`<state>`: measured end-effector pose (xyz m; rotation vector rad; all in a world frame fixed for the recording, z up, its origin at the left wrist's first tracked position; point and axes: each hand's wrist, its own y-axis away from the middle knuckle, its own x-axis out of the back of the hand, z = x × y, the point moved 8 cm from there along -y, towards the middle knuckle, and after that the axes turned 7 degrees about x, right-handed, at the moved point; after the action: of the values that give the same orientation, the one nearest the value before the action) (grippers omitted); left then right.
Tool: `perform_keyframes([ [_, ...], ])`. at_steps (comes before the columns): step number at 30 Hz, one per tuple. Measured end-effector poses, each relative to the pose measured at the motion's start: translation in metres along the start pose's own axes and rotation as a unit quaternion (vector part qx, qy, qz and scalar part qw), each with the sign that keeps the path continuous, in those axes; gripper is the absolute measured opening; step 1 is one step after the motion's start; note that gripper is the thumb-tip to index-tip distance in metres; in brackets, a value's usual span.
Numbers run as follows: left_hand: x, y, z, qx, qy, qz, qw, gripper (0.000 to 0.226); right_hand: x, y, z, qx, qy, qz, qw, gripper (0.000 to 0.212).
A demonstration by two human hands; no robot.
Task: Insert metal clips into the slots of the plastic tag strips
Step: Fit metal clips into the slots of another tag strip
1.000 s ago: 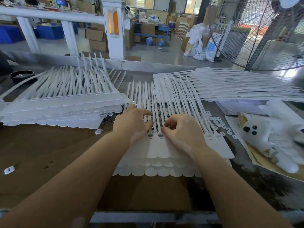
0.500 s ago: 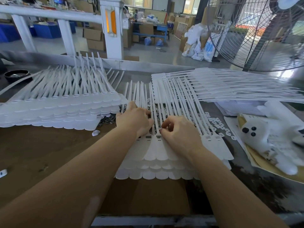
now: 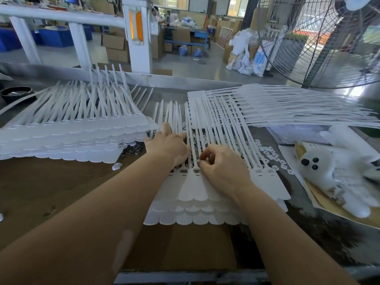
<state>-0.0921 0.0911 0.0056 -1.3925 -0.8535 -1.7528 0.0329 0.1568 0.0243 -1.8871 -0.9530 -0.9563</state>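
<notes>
- Tag strips: a white stack lies flat at the middle of the table, rounded tag ends toward the person, thin tails fanning away.
- Slots: a row of small rectangular openings sits where each tag meets its tail, just left of the right hand's fingertips.
- Left hand: rests palm down on the tails above the slots, fingers fairly straight and pointing away. Whether anything lies under it cannot be told.
- Right hand: rests on the stack, fingers curled, fingertips drawn together at the nearest slot. Whether a clip is pinched cannot be told.
- Metal clips: small dark pieces lie loose on the table between the middle stack and the left stack.
- Right stack: lies crosswise, tails pointing right.
- White plush toy: lies at the right edge.
- Fan: stands behind the table, right.
</notes>
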Motion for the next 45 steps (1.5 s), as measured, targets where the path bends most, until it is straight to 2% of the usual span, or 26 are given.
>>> perform_keyframes([
  [11, 0.014, 0.003, 0.005, -0.017, 0.084, 0.101, 0.991, 0.024, -0.001, 0.001, 0.0, -0.007, -0.002, 0.001, 1.0, 0.012],
  [21, 0.011, 0.001, 0.007, -0.015, 0.085, 0.092, 0.992, 0.023, 0.001, 0.002, -0.001, 0.001, -0.003, 0.014, 1.0, 0.009],
  [23, 0.012, -0.001, 0.002, -0.005, 0.115, 0.093, 0.989, 0.022, 0.001, 0.002, -0.001, 0.005, -0.004, 0.015, 1.0, 0.01],
  [26, 0.019, 0.001, -0.006, 0.002, 0.242, 0.097, 0.965, 0.015, 0.001, 0.002, 0.0, 0.005, -0.008, 0.013, 1.0, 0.009],
  [30, 0.021, 0.015, 0.005, -0.06, 0.373, 0.01, 0.926, 0.004, 0.004, 0.001, 0.004, -0.009, -0.09, 0.029, 0.995, 0.012],
  [33, 0.022, 0.028, 0.013, -0.102, 0.382, -0.033, 0.918, 0.003, 0.018, 0.003, 0.007, -0.016, -0.19, 0.101, 0.976, 0.015],
  [35, 0.021, 0.033, 0.016, -0.116, 0.382, -0.054, 0.915, 0.003, 0.023, 0.004, 0.006, -0.01, -0.225, 0.118, 0.967, 0.016],
  [40, 0.019, 0.043, 0.026, -0.148, 0.374, -0.091, 0.911, 0.009, 0.027, 0.007, 0.009, -0.019, -0.258, 0.068, 0.964, 0.011],
  [45, 0.012, 0.052, 0.032, -0.16, 0.366, -0.105, 0.911, 0.008, 0.026, 0.01, 0.013, -0.035, -0.188, 0.006, 0.981, 0.009],
])
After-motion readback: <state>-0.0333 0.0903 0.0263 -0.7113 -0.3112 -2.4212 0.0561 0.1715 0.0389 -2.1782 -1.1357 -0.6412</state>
